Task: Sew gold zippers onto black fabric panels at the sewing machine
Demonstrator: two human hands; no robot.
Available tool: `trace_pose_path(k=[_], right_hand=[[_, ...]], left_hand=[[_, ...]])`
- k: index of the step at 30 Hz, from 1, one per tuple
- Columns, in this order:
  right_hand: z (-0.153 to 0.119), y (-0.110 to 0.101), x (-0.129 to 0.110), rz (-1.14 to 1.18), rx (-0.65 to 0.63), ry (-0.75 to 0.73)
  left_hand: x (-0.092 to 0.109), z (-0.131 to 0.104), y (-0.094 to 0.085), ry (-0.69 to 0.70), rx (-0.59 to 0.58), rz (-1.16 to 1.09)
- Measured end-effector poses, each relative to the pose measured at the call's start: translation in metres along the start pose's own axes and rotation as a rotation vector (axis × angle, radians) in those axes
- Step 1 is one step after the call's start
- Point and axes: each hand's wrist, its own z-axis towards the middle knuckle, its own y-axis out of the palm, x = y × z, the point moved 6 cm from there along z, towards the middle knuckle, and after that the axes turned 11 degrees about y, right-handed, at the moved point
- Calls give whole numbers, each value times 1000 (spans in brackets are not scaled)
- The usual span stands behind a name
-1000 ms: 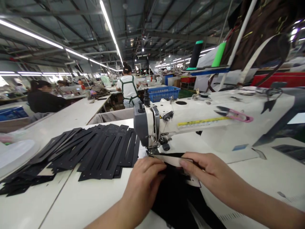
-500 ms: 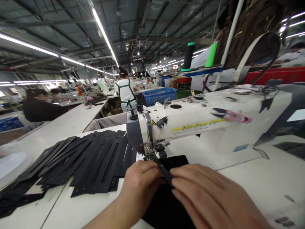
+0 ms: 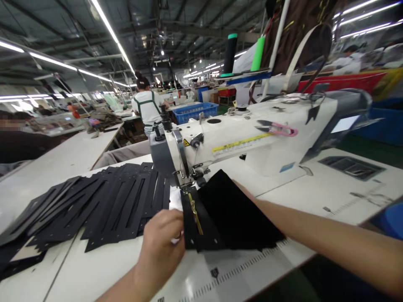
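Near the tabletop's (image 3: 88,268) front edge, my left hand (image 3: 162,235) has its fingers pinched on the black panel (image 3: 189,226) below the sewing machine (image 3: 233,147), my right hand's (image 3: 247,191) fingers hidden; apparently aligning a seam, I'd next need straight, steady guiding.

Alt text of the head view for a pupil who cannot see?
A person's left hand touches a black slotted piece with a gold zipper at a white sewing machine. The right hand is mostly hidden behind black cloth. More slotted pieces overlap at left.
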Motion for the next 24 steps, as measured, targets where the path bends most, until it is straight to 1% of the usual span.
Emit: trace_pose_path(k=[1, 3, 5, 8, 11, 13, 15, 17, 18, 20, 24], right_hand=[[5, -6, 12, 36, -16, 15], [14, -10, 26, 124, -62, 38], [19, -7, 32, 209, -85, 84], [20, -3, 37, 303, -83, 165], [18, -2, 45, 389, -73, 263], [18, 1, 53, 490, -132, 352], [19, 8, 57, 587, -234, 417], [22, 12, 59, 604, -308, 423], [23, 13, 59, 581, -318, 414], [26, 11, 61, 486, -283, 384], [26, -8, 66, 289, -67, 369]], left_hand=[[7, -10, 5, 70, -39, -4], [15, -28, 17, 153, -152, -32], [12, -35, 24, 106, -233, -34], [-5, -26, 26, -42, -273, 51], [-19, -10, 32, -77, -301, 146], [-25, -6, 38, -82, -319, 189], [-28, -8, 43, -80, -331, 224], [-29, -12, 45, -85, -356, 247], [-29, -13, 46, -88, -367, 257], [-29, -15, 45, -95, -371, 277], [-27, -10, 42, -95, -356, 290]])
